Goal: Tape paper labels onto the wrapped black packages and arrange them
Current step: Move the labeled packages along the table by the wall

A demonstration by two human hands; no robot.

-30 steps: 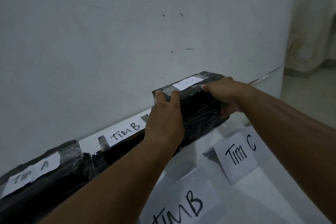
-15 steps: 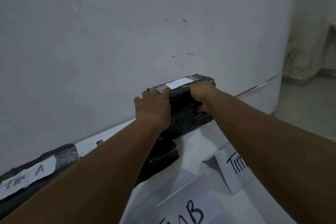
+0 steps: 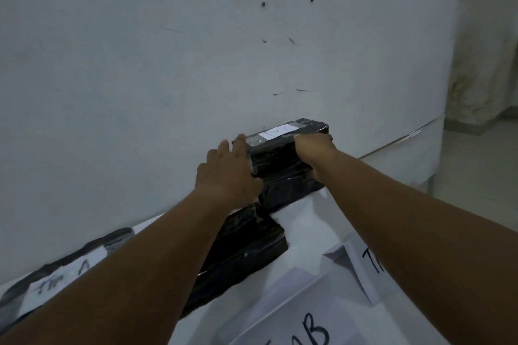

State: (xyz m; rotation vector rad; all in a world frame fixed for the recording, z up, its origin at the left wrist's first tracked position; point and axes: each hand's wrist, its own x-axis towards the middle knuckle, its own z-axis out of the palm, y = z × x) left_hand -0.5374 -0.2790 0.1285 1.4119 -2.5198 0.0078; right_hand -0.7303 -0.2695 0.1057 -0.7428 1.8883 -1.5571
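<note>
At the centre of the frame a wrapped black package (image 3: 283, 165) is held against the white wall (image 3: 140, 92), its top face bearing a small paper label (image 3: 277, 131) under clear tape; the writing on it is too faint to be read with confidence. The left hand (image 3: 228, 169) is laid flat against the package's left end, fingers straight and spread, pressing rather than clasping; the right hand (image 3: 315, 152) is curled over the top right edge, fingers hooked behind it, so the package is gripped there. Below it, toward the lower centre, a second black package (image 3: 246, 249) lies on the white table (image 3: 305, 221), touching or very nearly touching the held one; whether the held package rests wholly on the table cannot be told. At the lower left a third package (image 3: 56, 272) is seen, labelled with what reads as "Tim A" (image 3: 64, 279); loose paper sheets (image 3: 294, 316) marked in heavy ink lie at the lower right.

Placement in the row appears nearly complete. A skewed line could result if one end is pushed harder than the other; the glossy wrap may slide under the flat left palm; the neighbouring package could be nudged out of place, and the label creased if fingers are dragged across it.
</note>
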